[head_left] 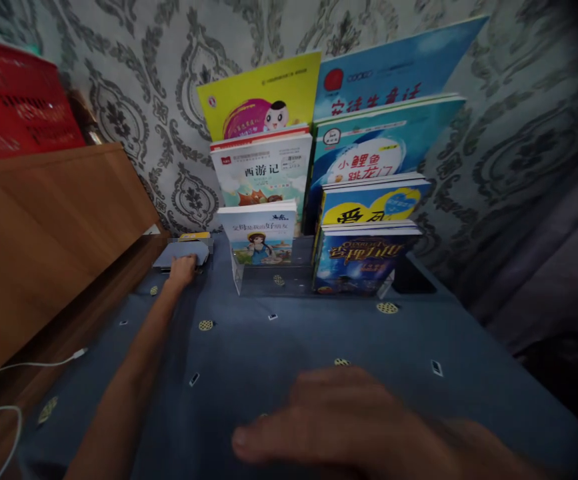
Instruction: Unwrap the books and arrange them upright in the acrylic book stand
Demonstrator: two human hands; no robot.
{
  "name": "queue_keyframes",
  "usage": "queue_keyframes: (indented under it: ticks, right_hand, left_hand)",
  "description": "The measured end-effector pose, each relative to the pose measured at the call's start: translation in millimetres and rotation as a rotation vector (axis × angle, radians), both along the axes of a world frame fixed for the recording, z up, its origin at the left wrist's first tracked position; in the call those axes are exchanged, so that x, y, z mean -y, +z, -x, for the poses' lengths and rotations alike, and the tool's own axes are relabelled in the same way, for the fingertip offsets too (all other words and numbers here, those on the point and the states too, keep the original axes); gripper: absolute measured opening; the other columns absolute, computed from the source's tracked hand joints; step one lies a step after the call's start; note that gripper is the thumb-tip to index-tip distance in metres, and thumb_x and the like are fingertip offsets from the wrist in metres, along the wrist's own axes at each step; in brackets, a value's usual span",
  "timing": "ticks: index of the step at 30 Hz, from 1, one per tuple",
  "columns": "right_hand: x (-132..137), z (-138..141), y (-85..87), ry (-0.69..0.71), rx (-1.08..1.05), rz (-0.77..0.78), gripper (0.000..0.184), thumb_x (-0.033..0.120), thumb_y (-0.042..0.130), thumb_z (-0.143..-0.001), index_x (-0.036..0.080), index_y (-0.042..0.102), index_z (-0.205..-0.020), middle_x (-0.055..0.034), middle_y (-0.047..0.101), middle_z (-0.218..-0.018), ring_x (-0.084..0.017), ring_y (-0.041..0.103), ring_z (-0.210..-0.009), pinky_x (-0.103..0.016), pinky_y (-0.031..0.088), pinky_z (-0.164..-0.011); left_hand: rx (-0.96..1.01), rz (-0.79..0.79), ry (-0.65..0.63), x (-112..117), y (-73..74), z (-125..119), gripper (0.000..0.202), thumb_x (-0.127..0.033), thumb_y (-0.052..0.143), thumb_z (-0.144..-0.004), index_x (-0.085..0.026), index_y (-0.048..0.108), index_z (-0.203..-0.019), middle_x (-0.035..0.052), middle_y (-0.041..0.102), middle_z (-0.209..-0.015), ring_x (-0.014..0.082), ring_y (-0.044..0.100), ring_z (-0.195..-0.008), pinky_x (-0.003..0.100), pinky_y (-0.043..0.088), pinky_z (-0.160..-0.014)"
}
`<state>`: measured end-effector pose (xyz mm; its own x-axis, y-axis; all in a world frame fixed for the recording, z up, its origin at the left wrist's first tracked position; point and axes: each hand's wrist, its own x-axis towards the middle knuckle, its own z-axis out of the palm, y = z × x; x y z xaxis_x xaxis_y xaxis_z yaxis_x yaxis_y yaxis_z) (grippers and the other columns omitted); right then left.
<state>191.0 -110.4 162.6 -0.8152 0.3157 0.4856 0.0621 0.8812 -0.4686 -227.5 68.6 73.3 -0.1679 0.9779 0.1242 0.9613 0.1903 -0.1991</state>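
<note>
At the back left of the table, my left hand (183, 269) reaches to a flat grey item like a thin book or board (181, 253). Its fingers are bent closed at the item's near edge. A yellow-edged item (195, 236) lies just behind it. My right hand (329, 420), blurred, hovers over the front of the table with its thumb apart from the fingers and nothing seen in it. Between and beyond the hands, a clear stepped rack (269, 275) holds upright books in two columns, with a small light-blue book (263, 233) and a dark blue book (361, 260) in front.
A dark blue patterned cloth (249, 360) covers the table. Along the left stands a wooden panel (49, 233), with a red box (19, 100) above it. White cables (43, 364) lie at the left edge. Behind the rack's right side rests a dark flat object (415, 277).
</note>
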Motion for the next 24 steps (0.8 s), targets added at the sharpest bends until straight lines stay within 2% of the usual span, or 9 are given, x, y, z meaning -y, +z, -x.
queue_keyframes:
  ticks: [2,3,5,7,10,13,19,24]
  right_hand:
    - [-5,7,7.9,0.077,0.052,0.015,0.037,0.034,0.059,-0.098,0.045,0.061,-0.133,0.0066,0.075,-0.120,-0.015,0.070,-0.109,-0.023,0.054,-0.099]
    - [-7,10,6.0,0.115,0.057,0.026,0.040,0.022,0.055,-0.098,0.041,0.062,-0.133,0.0047,0.074,-0.122,-0.014,0.069,-0.111,-0.023,0.053,-0.100]
    - [-11,12,-10.8,0.118,0.071,0.076,0.055,0.004,0.049,-0.091,0.038,0.063,-0.132,0.0016,0.074,-0.121,-0.014,0.070,-0.110,-0.025,0.054,-0.098]
    - [-15,10,-39.7,0.060,0.106,0.134,0.067,-0.005,0.046,-0.081,0.037,0.064,-0.131,0.0007,0.072,-0.125,-0.016,0.069,-0.113,-0.028,0.057,-0.094]
    - [-21,7,-83.4,0.001,0.080,0.176,0.071,-0.007,0.043,-0.078,0.036,0.064,-0.131,-0.0012,0.072,-0.125,-0.017,0.068,-0.114,-0.031,0.057,-0.094]
    - [-25,6,-109.7,-0.035,0.099,0.231,0.063,-0.005,0.044,-0.081,0.033,0.067,-0.127,-0.0038,0.072,-0.123,-0.018,0.069,-0.113,-0.036,0.058,-0.094]
    - [-31,13,-131.4,-0.042,0.068,0.324,0.047,0.005,0.041,-0.094,0.030,0.068,-0.124,-0.0061,0.072,-0.119,-0.018,0.071,-0.103,-0.038,0.060,-0.089]
    - [-36,15,-149.1,-0.092,0.000,0.360,0.038,0.014,0.042,-0.099,0.028,0.069,-0.121,-0.0075,0.072,-0.118,-0.019,0.070,-0.105,-0.039,0.059,-0.089]
  left_hand:
    - [-0.017,0.021,-0.022,8,3.1,-2,0.032,-0.010,0.041,-0.093,-0.016,0.060,-0.117,0.0165,0.069,-0.120,0.0271,0.063,-0.116,0.042,0.038,-0.107]
    - [-0.024,0.031,-0.030,12,3.9,-4,0.033,-0.010,0.039,-0.094,-0.016,0.060,-0.118,0.0165,0.069,-0.120,0.0267,0.063,-0.116,0.041,0.039,-0.105]
    - [-0.037,0.050,-0.042,22,3.7,-10,0.034,-0.009,0.036,-0.094,-0.014,0.060,-0.118,0.0178,0.069,-0.119,0.0267,0.064,-0.114,0.039,0.041,-0.101]
    - [-0.048,0.070,-0.051,34,1.0,-18,0.035,-0.007,0.035,-0.094,-0.011,0.060,-0.119,0.0197,0.069,-0.117,0.0269,0.066,-0.111,0.038,0.044,-0.097]
    - [-0.052,0.115,-0.073,56,-5.8,-32,0.036,-0.004,0.035,-0.093,-0.009,0.061,-0.118,0.0203,0.070,-0.115,0.0266,0.068,-0.106,0.036,0.048,-0.090]
    - [-0.048,0.163,-0.099,78,-11.0,-43,0.035,-0.003,0.036,-0.093,-0.009,0.062,-0.116,0.0194,0.070,-0.114,0.0267,0.069,-0.105,0.035,0.050,-0.088]
    - [-0.048,0.220,-0.136,111,-7.5,-60,0.035,-0.001,0.036,-0.092,-0.009,0.064,-0.112,0.0195,0.071,-0.110,0.0286,0.069,-0.104,0.037,0.051,-0.086]
    - [-0.046,0.258,-0.185,138,-7.1,-89,0.033,-0.003,0.036,-0.093,-0.008,0.065,-0.110,0.0199,0.072,-0.102,0.0284,0.071,-0.095,0.037,0.053,-0.081]
